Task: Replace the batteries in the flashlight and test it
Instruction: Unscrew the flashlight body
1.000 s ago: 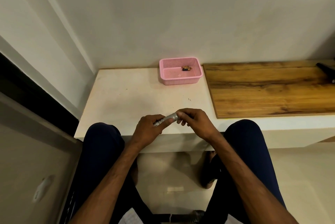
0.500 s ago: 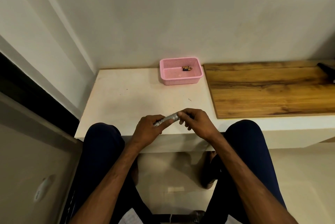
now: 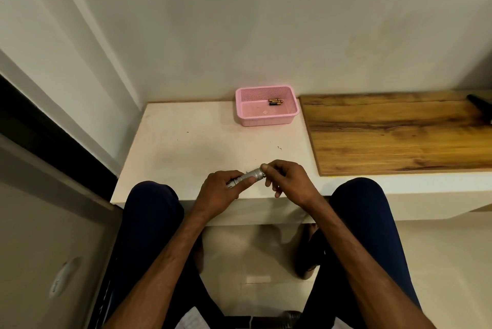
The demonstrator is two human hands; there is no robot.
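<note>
A small silver flashlight (image 3: pixel 251 175) is held just above the near edge of the white table (image 3: pixel 186 153), lying roughly level with its wider end pointing right. My left hand (image 3: pixel 221 190) wraps around its body. The thumb and forefinger of my right hand (image 3: pixel 286 178) pinch the wide right end, with the other fingers spread loosely below. Two batteries (image 3: pixel 275 101) lie side by side in the pink mesh basket (image 3: pixel 266 118) at the back of the table against the wall.
A wooden board (image 3: pixel 399 134) covers the table to the right of the basket. A dark object (image 3: pixel 479 103) lies at its far right corner, partly out of view. My knees sit under the table's near edge. A wall corner stands to the left.
My right fingers have shifted on the flashlight's end, the lower fingers spreading out more. The flashlight and my left hand have stayed in place.
</note>
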